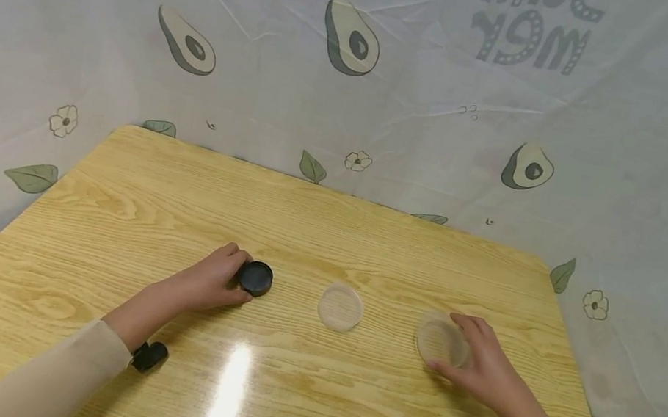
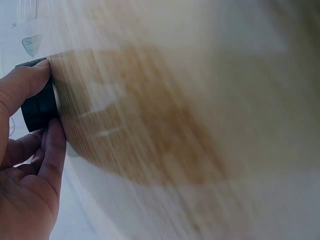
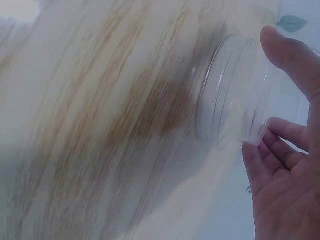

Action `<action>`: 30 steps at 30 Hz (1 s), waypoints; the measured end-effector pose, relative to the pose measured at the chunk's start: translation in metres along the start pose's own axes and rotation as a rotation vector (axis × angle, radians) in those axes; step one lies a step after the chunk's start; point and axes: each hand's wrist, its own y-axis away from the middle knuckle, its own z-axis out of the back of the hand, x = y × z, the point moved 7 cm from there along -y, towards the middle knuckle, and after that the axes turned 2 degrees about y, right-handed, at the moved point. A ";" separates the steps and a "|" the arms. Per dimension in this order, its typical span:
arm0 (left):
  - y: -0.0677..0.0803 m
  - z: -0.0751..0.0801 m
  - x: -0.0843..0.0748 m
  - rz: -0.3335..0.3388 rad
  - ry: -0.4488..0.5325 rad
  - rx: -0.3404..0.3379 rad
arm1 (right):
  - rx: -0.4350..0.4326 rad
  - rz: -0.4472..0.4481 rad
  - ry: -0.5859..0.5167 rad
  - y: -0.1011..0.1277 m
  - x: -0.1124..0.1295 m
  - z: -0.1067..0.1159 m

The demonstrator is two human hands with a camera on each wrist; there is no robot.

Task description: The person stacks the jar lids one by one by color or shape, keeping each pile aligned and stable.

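Observation:
My left hand (image 1: 217,280) pinches a short, round black container (image 1: 256,278) by its sides, thumb on one side and fingers on the other. In the left wrist view the black container (image 2: 39,97) stands right at the wood surface. On the right, thumb and fingertips of my right hand (image 1: 484,362) hold a clear round container (image 1: 439,340) at opposite edges. Its transparent walls show stepped rings in the right wrist view, where the container (image 3: 227,92) sits at the tabletop. A flat, clear round dish (image 1: 340,307) lies between the two hands.
The wood-grain table (image 1: 303,233) reaches back to a pale cloth (image 1: 250,74) printed with avocados, leaves and flowers. Black wrist mounts (image 1: 150,356) stick out from both forearms. A bright glare streak marks the front of the tabletop.

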 end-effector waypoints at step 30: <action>-0.001 0.002 -0.007 -0.024 -0.004 -0.005 | 0.001 -0.034 0.003 0.006 -0.019 -0.005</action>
